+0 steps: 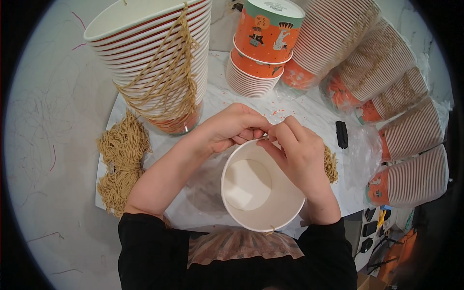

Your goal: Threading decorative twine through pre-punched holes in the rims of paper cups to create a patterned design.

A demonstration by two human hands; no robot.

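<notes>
A white-lined paper bucket (249, 183) stands in front of my chest with its mouth toward me. My left hand (243, 126) is closed at its far rim, fingertips pinched together. Meeting it there, my right hand (296, 144) is also closed, its thumb over the inside of the rim. Whatever sits between the fingertips is too small and hidden to name. A short tan cord end (271, 230) sticks out at the near rim. Beside my left forearm lies a tied bundle of tan cord (123, 162); more cord (330, 165) shows behind my right wrist.
A tall stack of buckets (159, 63) with tan cords draped over it rises at the back left. Orange printed buckets (263, 38) stand at the back. Several plastic-wrapped bucket stacks (411, 176) line the right side. A small black object (341, 134) and orange bits (280, 113) lie on the table.
</notes>
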